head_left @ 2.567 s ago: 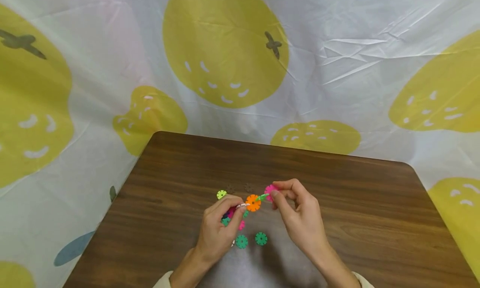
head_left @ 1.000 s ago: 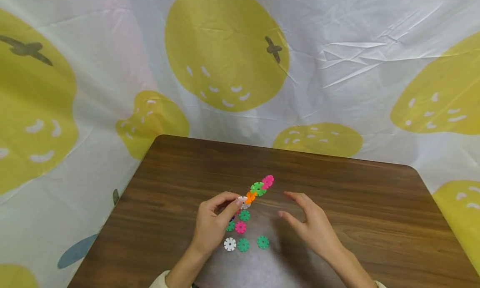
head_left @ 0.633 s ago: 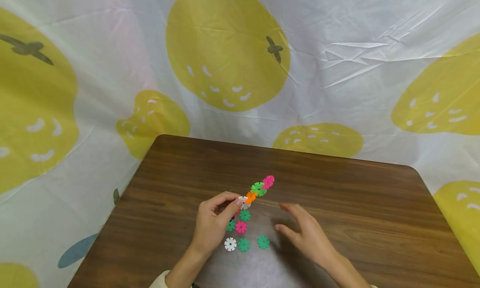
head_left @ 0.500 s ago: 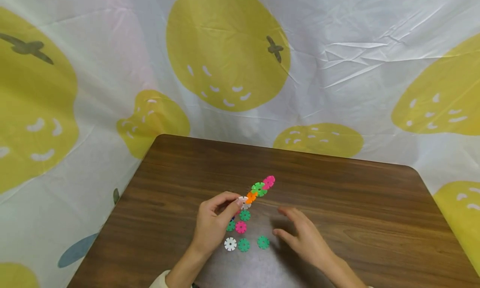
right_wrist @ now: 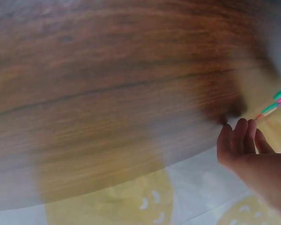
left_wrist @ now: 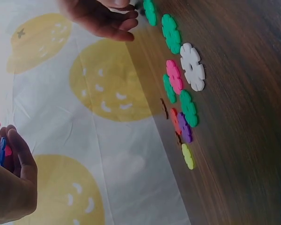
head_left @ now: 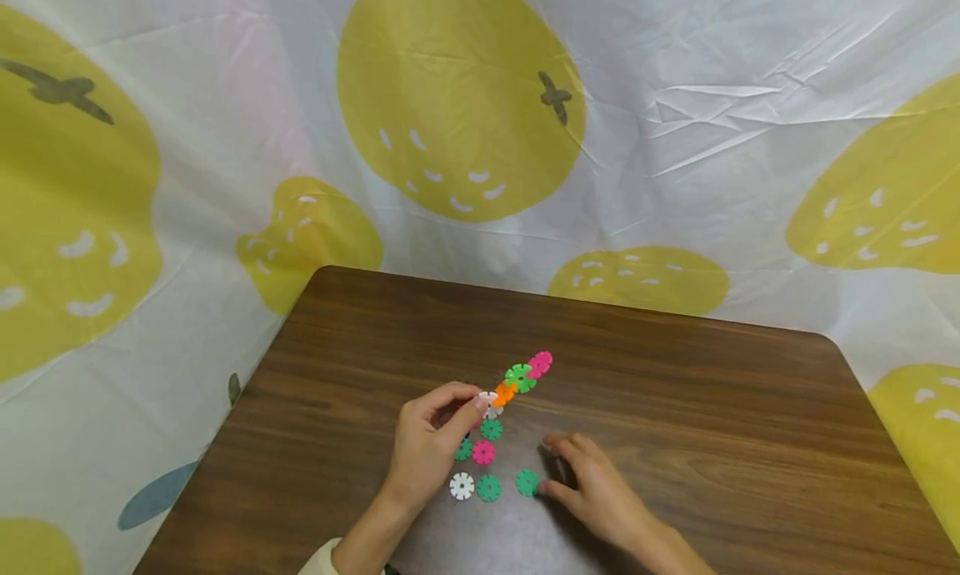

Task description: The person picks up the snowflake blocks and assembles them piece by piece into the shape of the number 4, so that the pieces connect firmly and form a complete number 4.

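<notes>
My left hand (head_left: 431,442) pinches a white snowflake disc (head_left: 490,406) between thumb and forefinger. From it a slotted chain runs up and right: an orange disc (head_left: 505,392), a light green disc (head_left: 520,378) and a pink disc (head_left: 540,364). In the left wrist view a blue disc (left_wrist: 1,151) also shows at this hand. Low over the table, my right hand (head_left: 600,492) holds nothing, its fingers apart from the thumb. Its thumb tip is right at the edge of a green disc (head_left: 527,482) lying flat.
Left of that disc lie another green disc (head_left: 488,487) and a white one (head_left: 462,486). Behind them lies a pink disc (head_left: 483,452). The left wrist view adds a purple disc (left_wrist: 184,127) and a yellow disc (left_wrist: 187,156). A fruit-print curtain (head_left: 465,250) hangs behind the brown table (head_left: 712,392).
Earlier the right hand held the chain's pink disc; it has let go and moved down toward the near green disc. The left hand keeps the chain, turned to show the white disc's face.
</notes>
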A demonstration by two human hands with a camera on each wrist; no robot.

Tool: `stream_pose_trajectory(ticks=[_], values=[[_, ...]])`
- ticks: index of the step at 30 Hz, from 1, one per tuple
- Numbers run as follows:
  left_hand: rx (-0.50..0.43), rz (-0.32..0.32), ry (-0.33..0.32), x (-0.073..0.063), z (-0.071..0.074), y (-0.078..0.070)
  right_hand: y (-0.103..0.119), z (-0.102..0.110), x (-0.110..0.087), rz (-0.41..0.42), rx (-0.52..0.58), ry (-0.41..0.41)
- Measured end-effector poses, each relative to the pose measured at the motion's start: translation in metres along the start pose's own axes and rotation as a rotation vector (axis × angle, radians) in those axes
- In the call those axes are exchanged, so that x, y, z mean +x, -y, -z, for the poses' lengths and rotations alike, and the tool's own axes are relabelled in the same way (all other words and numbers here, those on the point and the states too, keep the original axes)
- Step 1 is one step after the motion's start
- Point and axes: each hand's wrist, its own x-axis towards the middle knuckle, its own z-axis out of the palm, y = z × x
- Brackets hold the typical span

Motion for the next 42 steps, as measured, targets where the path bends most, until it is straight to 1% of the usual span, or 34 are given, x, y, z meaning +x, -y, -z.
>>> stream_pose_trajectory(ticks=[5,10,21,24,26,32,37,42], values=[[0.005,0.003,0.003,0.001,-0.001,0.0,-0.001,-0.006,0.002,0.028,-0.052,0.028],[0.008,0.0,0.009,0.002,-0.002,0.0,0.002,-0.009,0.005,0.037,-0.064,0.05],[0.007,-0.001,0.022,0.003,-0.003,-0.001,0.005,-0.013,0.008,0.091,-0.079,-0.012],[0.008,-0.003,0.018,0.003,-0.004,-0.001,0.006,-0.013,0.009,0.104,-0.08,-0.019],[0.01,-0.006,0.015,0.003,-0.004,-0.001,0.007,-0.012,0.01,0.097,-0.073,-0.018],[0.0,-0.003,0.01,0.004,-0.004,-0.001,0.009,-0.006,0.013,0.01,0.001,0.02],[-0.01,0.014,0.001,0.002,-0.002,0.0,0.009,-0.003,0.013,0.008,0.099,0.016],[-0.003,0.03,-0.012,0.0,0.001,0.0,0.016,0.009,0.015,-0.004,0.253,0.018]])
